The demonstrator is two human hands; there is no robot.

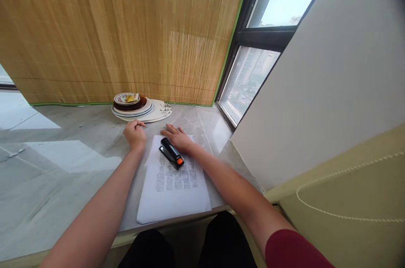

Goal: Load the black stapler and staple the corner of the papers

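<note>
A stack of printed paper sheets (pixel 177 200) lies near the front edge of the ledge. On top of it rests a black stapler (pixel 172 152) with an orange end, set at a slant. My right hand (pixel 177 138) lies flat on the upper right of the sheets, fingers stretched out, just beside the stapler and not gripping it. Left of the paper's top corner, my left hand (pixel 135 134) rests on the ledge with its fingers curled closed. Whatever those fingers may hold is too small to make out.
Behind my hands stand stacked plates (pixel 131 108) on an oval white board (pixel 161 110). A bamboo blind (pixel 126 40) hangs at the back of the grey tiled ledge (pixel 76 192). To the right are a window (pixel 249 74) and a white wall (pixel 316 91). A thin cord (pixel 15 154) lies at left.
</note>
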